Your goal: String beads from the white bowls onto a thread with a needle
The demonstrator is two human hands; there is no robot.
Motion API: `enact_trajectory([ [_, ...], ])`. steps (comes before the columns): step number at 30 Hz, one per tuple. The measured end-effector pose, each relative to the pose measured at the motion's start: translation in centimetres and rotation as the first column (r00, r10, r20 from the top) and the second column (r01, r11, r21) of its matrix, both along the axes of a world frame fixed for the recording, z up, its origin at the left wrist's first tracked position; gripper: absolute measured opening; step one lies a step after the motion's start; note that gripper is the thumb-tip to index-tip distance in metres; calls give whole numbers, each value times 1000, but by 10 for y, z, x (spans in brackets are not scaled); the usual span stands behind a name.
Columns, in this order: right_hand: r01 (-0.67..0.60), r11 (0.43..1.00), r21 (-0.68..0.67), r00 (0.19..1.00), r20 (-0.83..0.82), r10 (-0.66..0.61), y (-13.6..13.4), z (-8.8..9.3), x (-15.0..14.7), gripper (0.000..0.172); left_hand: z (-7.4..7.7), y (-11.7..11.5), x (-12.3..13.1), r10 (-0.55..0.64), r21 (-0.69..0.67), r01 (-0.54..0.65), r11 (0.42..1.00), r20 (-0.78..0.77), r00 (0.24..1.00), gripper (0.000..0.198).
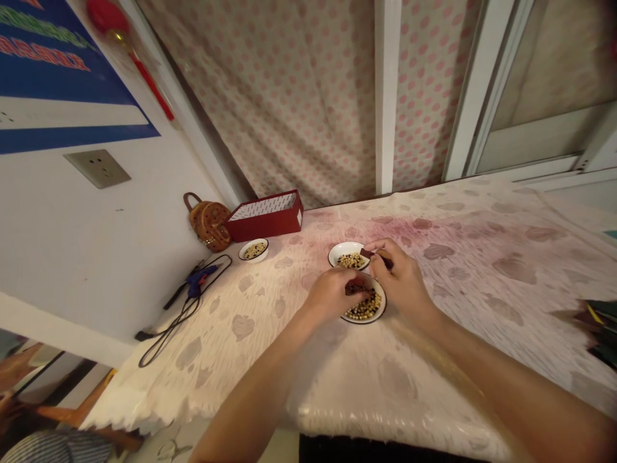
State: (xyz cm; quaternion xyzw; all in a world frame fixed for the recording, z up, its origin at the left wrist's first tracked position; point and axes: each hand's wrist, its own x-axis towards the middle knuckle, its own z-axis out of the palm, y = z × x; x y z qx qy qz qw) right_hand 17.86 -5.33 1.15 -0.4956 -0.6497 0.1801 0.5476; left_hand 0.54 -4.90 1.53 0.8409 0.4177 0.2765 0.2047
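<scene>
Two small white dishes of mixed beans sit mid-table. My left hand rests over the near dish, fingers pinched together among dark red and pale beans. My right hand hovers between the near dish and the far dish, fingers closed on a small dark red piece near the far dish's rim. A third small dish with beans stands farther left, apart from both hands.
A red open box and a brown studded bag sit by the wall. A blue glue gun with a black cord lies at the left. Dark items lie at the right edge. A floral cloth covers the table.
</scene>
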Motion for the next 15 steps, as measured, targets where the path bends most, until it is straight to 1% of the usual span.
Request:
enact_trajectory([
  [1, 3, 1000, -3, 1000, 2, -2, 0, 0, 0, 20, 0, -2, 1, -33, 6, 34, 999, -53, 998, 25],
  [3, 2, 1000, -12, 1000, 4, -2, 0, 1, 0, 20, 0, -2, 2, -82, 7, 83, 996, -111, 990, 31],
  [6, 2, 1000, -31, 1000, -2, -2, 0, 0, -1, 20, -2, -2, 2, -93, 21, 98, 995, -154, 984, 34],
  [12, -1, 999, -34, 1000, -13, 1, 0, -1, -1, 19, -1, -3, 3, -44, 10, 46, 999, -171, 984, 31],
  [14, -7, 1000, -26, 1000, -16, 7, 0, -1, 0, 18, -1, -4, 3, -4, -11, 3, 1000, -125, 992, 28],
  [15, -14, 1000, -23, 1000, -18, 14, 1, -1, 0, 18, -1, -4, 3, 17, -30, -19, 999, -77, 997, 26],
])
